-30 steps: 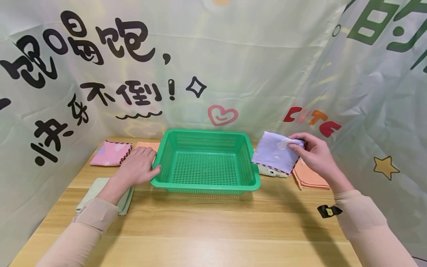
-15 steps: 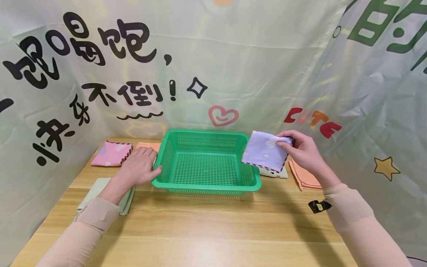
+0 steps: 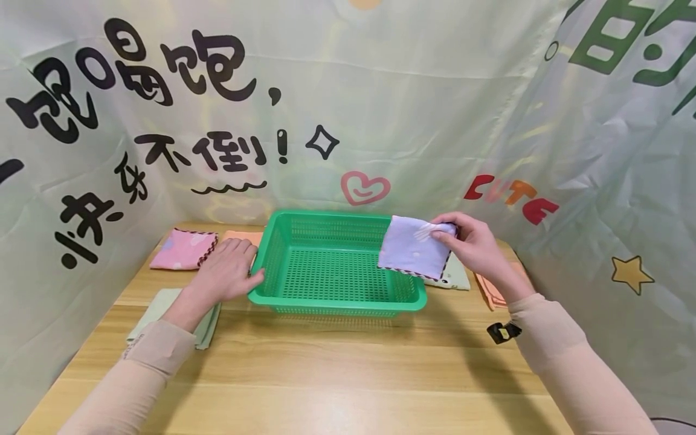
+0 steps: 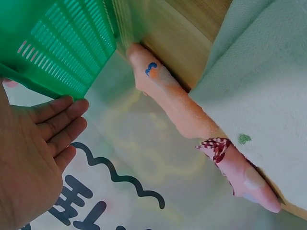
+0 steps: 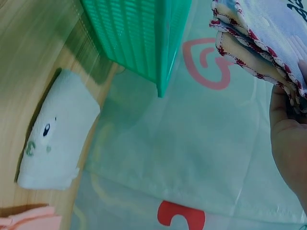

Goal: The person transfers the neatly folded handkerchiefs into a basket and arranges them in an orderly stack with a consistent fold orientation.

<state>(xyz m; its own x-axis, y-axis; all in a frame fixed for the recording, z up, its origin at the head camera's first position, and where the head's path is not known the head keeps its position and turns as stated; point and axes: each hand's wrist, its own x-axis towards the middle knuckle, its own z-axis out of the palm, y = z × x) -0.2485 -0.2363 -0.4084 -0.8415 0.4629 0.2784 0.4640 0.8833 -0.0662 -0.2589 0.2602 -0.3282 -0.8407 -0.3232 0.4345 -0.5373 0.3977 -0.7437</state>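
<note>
My right hand (image 3: pixel 472 244) pinches a folded lavender towel (image 3: pixel 415 248) by its upper right corner. The towel hangs over the right rim of a green plastic basket (image 3: pixel 337 305), and its layered, braided edges (image 5: pixel 259 57) show in the right wrist view. My left hand (image 3: pixel 224 272) rests at the basket's left rim with its fingers extended; in the left wrist view the fingertips touch or nearly touch the green rim. The basket's bare floor shows in the head view.
Left of the basket lie a pink towel (image 3: pixel 183 249), an orange towel (image 3: pixel 241 238) and a pale green towel (image 3: pixel 157 308). To the right are a white towel (image 5: pixel 60 129) with a printed eye and another orange towel (image 3: pixel 492 290). A printed curtain (image 3: pixel 435 109) stands behind the table.
My right hand has moved left with the lavender towel, from beside the basket to over its right side. The left hand has stayed at the left rim.
</note>
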